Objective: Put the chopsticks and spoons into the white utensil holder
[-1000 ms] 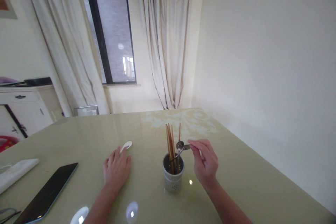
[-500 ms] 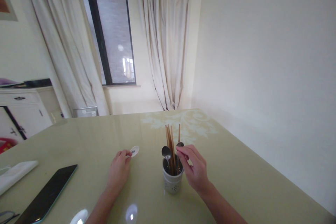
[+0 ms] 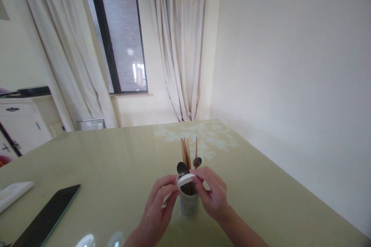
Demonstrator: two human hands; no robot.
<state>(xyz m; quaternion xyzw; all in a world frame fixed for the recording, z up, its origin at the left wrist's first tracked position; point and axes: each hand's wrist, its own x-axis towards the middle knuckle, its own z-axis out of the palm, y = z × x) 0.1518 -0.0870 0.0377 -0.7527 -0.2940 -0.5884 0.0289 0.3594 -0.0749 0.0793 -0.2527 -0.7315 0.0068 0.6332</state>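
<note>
Left hand [image 3: 158,208]: raised in front of the body, palm turned inward, fingers [image 3: 165,186] curled forward with tips pinched together, bare forearm running down out of view. Right hand [image 3: 213,195]: close beside the left, back toward the camera, thumb and forefinger pinched, bare forearm angled down to the right.

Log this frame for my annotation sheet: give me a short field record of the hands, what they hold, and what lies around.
left hand: grips white spoon from the left
right hand: pinches the same spoon from the right
spoon position: over the holder
holder contents: chopsticks, two metal spoons
table: glossy, pale green
tablet: dark, flat, far left
cloth: white, left edge
</note>
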